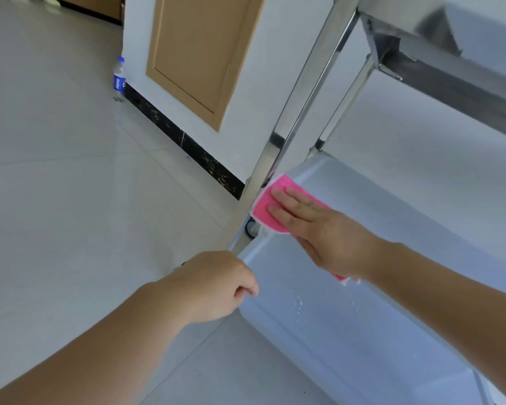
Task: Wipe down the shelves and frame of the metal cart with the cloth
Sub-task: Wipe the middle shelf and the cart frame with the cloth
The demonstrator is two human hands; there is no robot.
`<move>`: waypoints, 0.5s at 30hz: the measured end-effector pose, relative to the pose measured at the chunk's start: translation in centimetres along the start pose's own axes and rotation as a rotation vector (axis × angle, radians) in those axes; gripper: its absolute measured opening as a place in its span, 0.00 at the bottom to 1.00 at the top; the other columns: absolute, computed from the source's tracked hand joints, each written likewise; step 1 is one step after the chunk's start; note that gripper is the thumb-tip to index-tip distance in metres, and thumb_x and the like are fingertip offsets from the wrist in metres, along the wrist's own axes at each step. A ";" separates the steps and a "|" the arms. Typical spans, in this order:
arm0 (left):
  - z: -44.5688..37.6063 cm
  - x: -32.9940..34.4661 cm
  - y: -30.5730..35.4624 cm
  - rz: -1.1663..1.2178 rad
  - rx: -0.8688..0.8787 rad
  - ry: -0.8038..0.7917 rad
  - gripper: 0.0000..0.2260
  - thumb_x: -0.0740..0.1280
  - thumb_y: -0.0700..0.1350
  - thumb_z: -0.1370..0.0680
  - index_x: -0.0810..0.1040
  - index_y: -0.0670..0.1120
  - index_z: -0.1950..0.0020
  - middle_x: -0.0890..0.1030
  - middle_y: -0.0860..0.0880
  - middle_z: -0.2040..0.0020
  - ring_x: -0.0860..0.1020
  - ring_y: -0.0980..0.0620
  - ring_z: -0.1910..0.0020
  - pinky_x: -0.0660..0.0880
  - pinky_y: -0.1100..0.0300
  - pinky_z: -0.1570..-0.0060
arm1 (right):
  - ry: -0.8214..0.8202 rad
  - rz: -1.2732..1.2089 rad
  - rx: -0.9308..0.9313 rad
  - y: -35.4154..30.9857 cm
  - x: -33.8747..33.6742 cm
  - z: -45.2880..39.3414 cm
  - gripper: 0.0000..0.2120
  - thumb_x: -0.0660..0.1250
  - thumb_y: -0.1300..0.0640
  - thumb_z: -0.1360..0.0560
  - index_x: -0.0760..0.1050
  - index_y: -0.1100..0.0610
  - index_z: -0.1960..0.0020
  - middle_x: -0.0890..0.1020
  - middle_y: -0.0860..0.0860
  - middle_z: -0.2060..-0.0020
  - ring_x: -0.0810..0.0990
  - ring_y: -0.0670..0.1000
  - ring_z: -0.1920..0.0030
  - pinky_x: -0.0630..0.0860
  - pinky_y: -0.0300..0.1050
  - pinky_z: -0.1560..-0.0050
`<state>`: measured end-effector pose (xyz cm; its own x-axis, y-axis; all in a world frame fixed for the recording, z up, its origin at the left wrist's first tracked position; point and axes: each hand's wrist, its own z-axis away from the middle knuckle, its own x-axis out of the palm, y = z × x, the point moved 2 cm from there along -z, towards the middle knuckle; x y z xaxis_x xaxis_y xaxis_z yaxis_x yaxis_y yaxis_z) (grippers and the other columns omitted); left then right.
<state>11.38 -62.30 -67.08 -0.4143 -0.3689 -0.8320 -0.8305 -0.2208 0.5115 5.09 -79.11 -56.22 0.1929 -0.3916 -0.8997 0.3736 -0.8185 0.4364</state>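
Observation:
The metal cart's lower shelf (pixel 362 317) fills the right of the head view, with water drops on it. A shiny upright post (pixel 298 112) rises from the shelf's far left corner. A pink cloth (pixel 265 204) lies on that corner beside the post. My right hand (pixel 324 229) presses flat on the cloth with straight fingers. A small part of the cloth shows under my wrist. My left hand (pixel 216 285) hangs over the shelf's left edge with its fingers loosely curled and nothing in it. An upper shelf's rail (pixel 450 74) crosses the top right.
A water bottle (pixel 119 76) stands on the tiled floor (pixel 70 171) by the wall corner. A tan door panel (pixel 199 54) and dark skirting (pixel 187 144) run behind the cart. A caster wheel (pixel 251 228) shows below the shelf corner.

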 end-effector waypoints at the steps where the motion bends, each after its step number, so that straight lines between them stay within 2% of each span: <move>1: 0.2 0.0 -0.2 -0.015 -0.001 -0.017 0.14 0.59 0.43 0.23 0.79 0.56 0.44 0.81 0.60 0.47 0.76 0.60 0.49 0.70 0.66 0.52 | -0.014 0.104 -0.030 -0.1 0.2 -0.3 0.32 0.71 0.65 0.32 0.65 0.64 0.30 0.67 0.60 0.30 0.60 0.60 0.29 0.59 0.61 0.31; 3: 0.7 -0.4 -0.7 -0.035 -0.008 -0.028 0.13 0.59 0.44 0.23 0.79 0.57 0.44 0.81 0.60 0.48 0.75 0.61 0.52 0.66 0.68 0.56 | -0.072 0.208 -0.016 -0.4 0.7 -0.8 0.34 0.70 0.65 0.32 0.61 0.62 0.28 0.64 0.58 0.29 0.58 0.61 0.28 0.58 0.60 0.30; 6: 0.9 -1.1 -1.1 -0.037 -0.027 -0.006 0.11 0.61 0.48 0.23 0.78 0.58 0.45 0.79 0.60 0.56 0.72 0.62 0.60 0.66 0.68 0.59 | -0.134 0.214 0.024 -0.9 1.2 -1.9 0.31 0.56 0.62 0.24 0.46 0.57 0.25 0.50 0.55 0.25 0.45 0.59 0.25 0.47 0.57 0.26; 8: 0.7 -1.0 -1.1 -0.017 -0.033 0.005 0.10 0.61 0.49 0.24 0.79 0.58 0.46 0.76 0.60 0.61 0.72 0.62 0.63 0.66 0.69 0.61 | -0.141 0.270 0.029 -1.4 1.5 -3.2 0.29 0.47 0.59 0.24 0.44 0.58 0.25 0.49 0.56 0.24 0.44 0.57 0.24 0.40 0.53 0.26; 10: 0.4 -0.6 -0.7 -0.007 -0.021 0.001 0.09 0.62 0.50 0.24 0.79 0.58 0.48 0.74 0.61 0.64 0.72 0.64 0.65 0.65 0.71 0.63 | -0.149 0.402 0.021 -2.0 2.0 -4.2 0.29 0.41 0.55 0.25 0.43 0.60 0.24 0.47 0.57 0.24 0.43 0.57 0.24 0.37 0.53 0.27; 12: 0.1 0.0 0.2 -0.005 0.014 -0.013 0.08 0.62 0.51 0.24 0.79 0.57 0.49 0.72 0.62 0.67 0.71 0.64 0.66 0.64 0.71 0.63 | -0.164 0.515 0.018 -2.3 2.4 -4.5 0.29 0.40 0.53 0.24 0.42 0.60 0.24 0.45 0.57 0.24 0.41 0.57 0.24 0.36 0.54 0.28; 15: -0.3 0.8 1.8 -0.010 0.085 -0.033 0.08 0.61 0.54 0.24 0.79 0.55 0.53 0.74 0.61 0.67 0.72 0.63 0.63 0.68 0.68 0.62 | -0.181 0.553 0.045 -2.2 2.3 -3.6 0.29 0.44 0.52 0.23 0.43 0.60 0.24 0.44 0.56 0.24 0.40 0.57 0.24 0.34 0.55 0.29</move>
<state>9.67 -63.21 -66.74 -0.4168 -0.3368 -0.8443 -0.8627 -0.1461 0.4842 7.97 -76.72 -59.19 0.1889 -0.8285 -0.5272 0.2216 -0.4871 0.8448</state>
